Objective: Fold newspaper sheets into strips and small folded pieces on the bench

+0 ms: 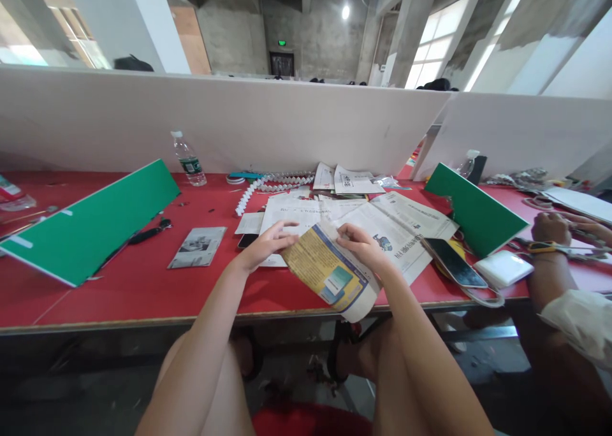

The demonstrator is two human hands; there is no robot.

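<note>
Between my hands is a sheet of newspaper (329,273), printed yellow and blue, tilted over the table's front edge with its lower end curling. My left hand (270,243) grips its upper left corner between thumb and fingers. At the upper right edge, my right hand (358,243) pinches the same sheet. Under and behind it lie more newspaper sheets (406,232), spread flat on the red table (143,289). A small folded newspaper piece (197,247) rests to the left of my left hand.
Green panels (105,222) stand left and right (475,210). A water bottle (189,160) and a folded white paper chain (272,184) sit further back. A phone (454,262) and a white power bank (503,269) lie right. Another person's hand (549,230) is at far right.
</note>
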